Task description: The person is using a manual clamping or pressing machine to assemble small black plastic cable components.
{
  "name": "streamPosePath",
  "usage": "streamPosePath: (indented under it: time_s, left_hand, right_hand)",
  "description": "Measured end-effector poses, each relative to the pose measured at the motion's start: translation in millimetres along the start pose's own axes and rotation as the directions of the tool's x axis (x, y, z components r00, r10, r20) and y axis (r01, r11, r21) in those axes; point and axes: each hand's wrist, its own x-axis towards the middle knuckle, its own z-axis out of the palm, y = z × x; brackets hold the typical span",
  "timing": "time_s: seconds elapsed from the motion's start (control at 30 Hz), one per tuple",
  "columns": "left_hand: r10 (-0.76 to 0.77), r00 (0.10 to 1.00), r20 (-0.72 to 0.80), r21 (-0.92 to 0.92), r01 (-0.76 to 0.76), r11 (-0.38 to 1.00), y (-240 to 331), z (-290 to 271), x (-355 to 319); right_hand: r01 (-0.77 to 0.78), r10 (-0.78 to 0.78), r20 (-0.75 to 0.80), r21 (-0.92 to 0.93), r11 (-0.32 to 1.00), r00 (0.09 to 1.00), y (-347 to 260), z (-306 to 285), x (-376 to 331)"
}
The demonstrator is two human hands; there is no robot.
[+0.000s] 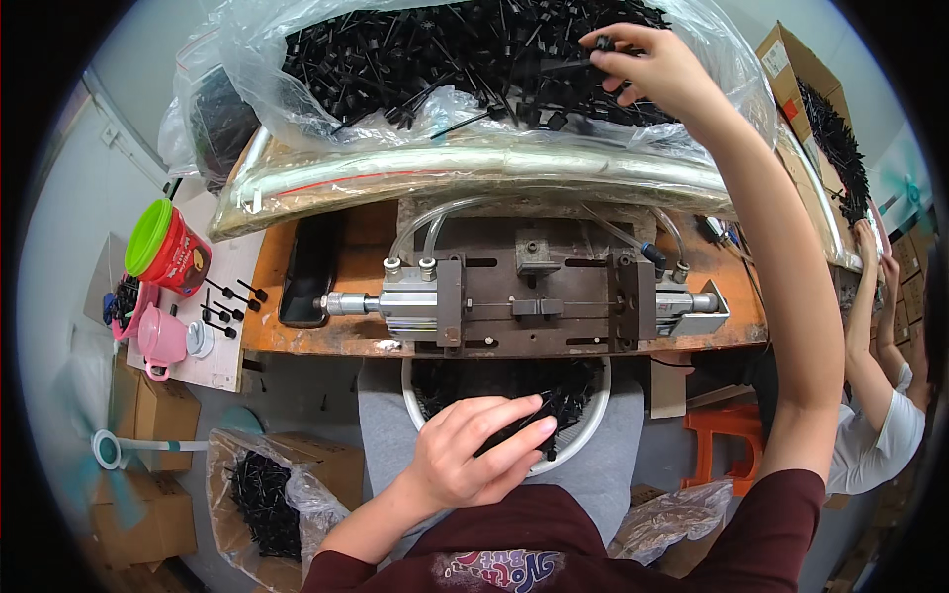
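At the far right of a clear plastic bag (252,59), my right hand (652,71) pinches a black knobbed plastic part (603,43) between thumb and fingers. Under it lies a heap of black thin-stemmed parts (425,59). Close to my body, my left hand (474,450) is curled round black stemmed parts (509,433), partly hidden by its fingers. It hovers over a white basin (599,420) of similar black parts on my lap. Between the hands stands a metal fixture (534,287) with a cylinder at each end and a small dark block in its middle.
On the left are a red tub (178,259) with a green rim, a pink cup (161,336) and several loose black parts (229,308). A phone-like dark slab (306,277) lies beside the fixture. An orange stool (727,445) and a co-worker's arms (870,287) are at right.
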Motion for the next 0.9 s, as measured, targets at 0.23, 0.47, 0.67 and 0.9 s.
streamPosePath:
  time_s: [0.23,0.47,0.67,0.9]
  left_hand:
    - [-0.024,0.999,-0.028,0.013,0.025,1.0,-2.6,-1.8,4.5]
    - [-0.052,0.997,-0.056,0.03,0.054,0.998,-7.0,-9.0,28.7]
    - [-0.166,0.983,-0.077,-0.085,0.159,0.984,-8.8,-5.1,49.3]
    - [-0.155,0.988,-0.006,-0.073,0.154,0.985,-6.2,-4.5,42.5]
  right_hand:
    - [-0.08,0.095,-0.057,0.222,0.972,0.994,33.3,-31.1,10.4]
    - [0.094,0.014,-0.188,0.551,0.829,0.982,47.2,-34.3,7.8]
    - [0.073,-0.071,-0.02,0.117,0.99,0.997,23.7,-17.2,-5.7]
    - [-0.042,0.104,-0.16,0.349,0.936,0.982,62.5,-45.0,-0.6]
